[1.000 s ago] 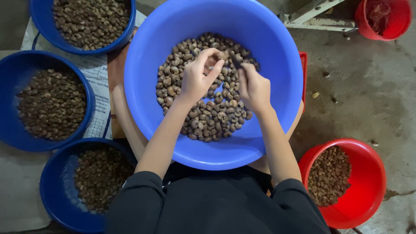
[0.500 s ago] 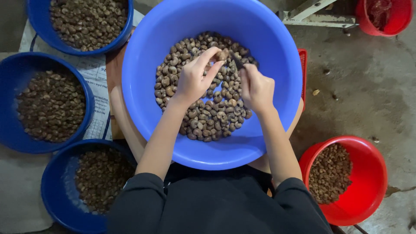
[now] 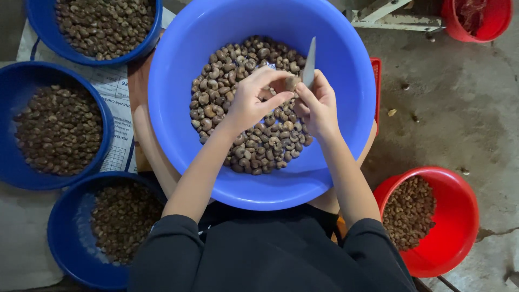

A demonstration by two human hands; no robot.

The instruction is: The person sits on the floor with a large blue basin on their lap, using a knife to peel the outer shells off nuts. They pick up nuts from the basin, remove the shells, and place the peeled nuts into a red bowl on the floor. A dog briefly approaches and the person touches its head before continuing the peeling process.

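Over the big blue basin point(image 3: 178, 108) of nuts, our left hand point(image 3: 251, 100) pinches one nut point(image 3: 292, 83); our right hand point(image 3: 319, 103), at its three o'clock, grips a small knife point(image 3: 310, 64).

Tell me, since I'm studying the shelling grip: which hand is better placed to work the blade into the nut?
Probably the right hand: it already grips the knife, blade beside the nut, which the left hand pinches steady.

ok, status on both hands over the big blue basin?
Left hand pinching one nut above the pile. Right hand gripping a small knife, blade up, against that nut. Light blue basin part full of nuts; nothing in the way.
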